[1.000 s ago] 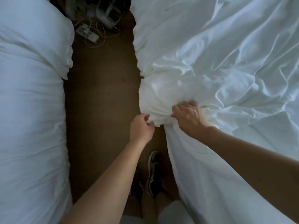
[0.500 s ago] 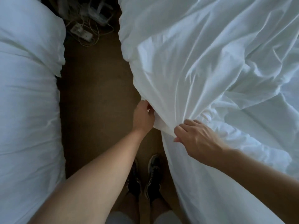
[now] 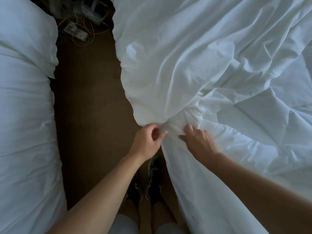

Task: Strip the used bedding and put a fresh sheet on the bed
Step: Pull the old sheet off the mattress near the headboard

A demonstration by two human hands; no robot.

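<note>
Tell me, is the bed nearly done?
Not yet. Done: nothing clearly; the white sheet lies all rumpled. In hand: the left hand and right hand grip its bunched edge. Left: pulling it off or smoothing it; used or fresh, I cannot tell.

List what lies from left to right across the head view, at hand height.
White bedding of the other bed → brown floor → left hand → right hand → rumpled white sheet.

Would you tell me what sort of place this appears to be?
Probably a bedroom with two beds, perhaps a hotel room: a rumpled white sheet on the right, a second bed in white bedding across a strip of brown carpet, and a power strip with tangled cables.
</note>
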